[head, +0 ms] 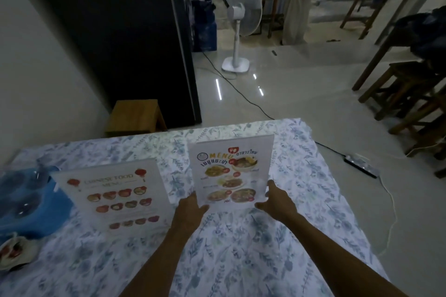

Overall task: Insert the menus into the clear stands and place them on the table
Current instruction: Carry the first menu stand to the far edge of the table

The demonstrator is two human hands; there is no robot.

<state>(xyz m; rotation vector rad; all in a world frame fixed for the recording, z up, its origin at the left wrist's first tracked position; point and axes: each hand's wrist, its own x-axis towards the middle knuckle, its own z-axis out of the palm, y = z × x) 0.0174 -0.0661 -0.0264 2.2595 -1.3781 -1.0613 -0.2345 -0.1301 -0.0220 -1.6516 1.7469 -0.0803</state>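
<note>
Two menus stand upright in clear stands on the table (241,260), which has a blue floral cloth. The Thai food menu (229,171) stands right of centre, inside its clear stand. My left hand (190,210) touches its lower left edge with fingers spread. At the stand's lower right edge is my right hand (275,200), fingers curled against it. The Chinese food menu (115,195) stands in its own stand to the left, apart from both hands.
A blue cloth (29,202) with clear items lies at the table's left edge, a small dish (14,253) in front of it. Beyond the table: a wooden stool (135,116), a black cabinet (120,31), a white fan (237,38), floor cables, wooden stools (405,89), a standing person (299,0).
</note>
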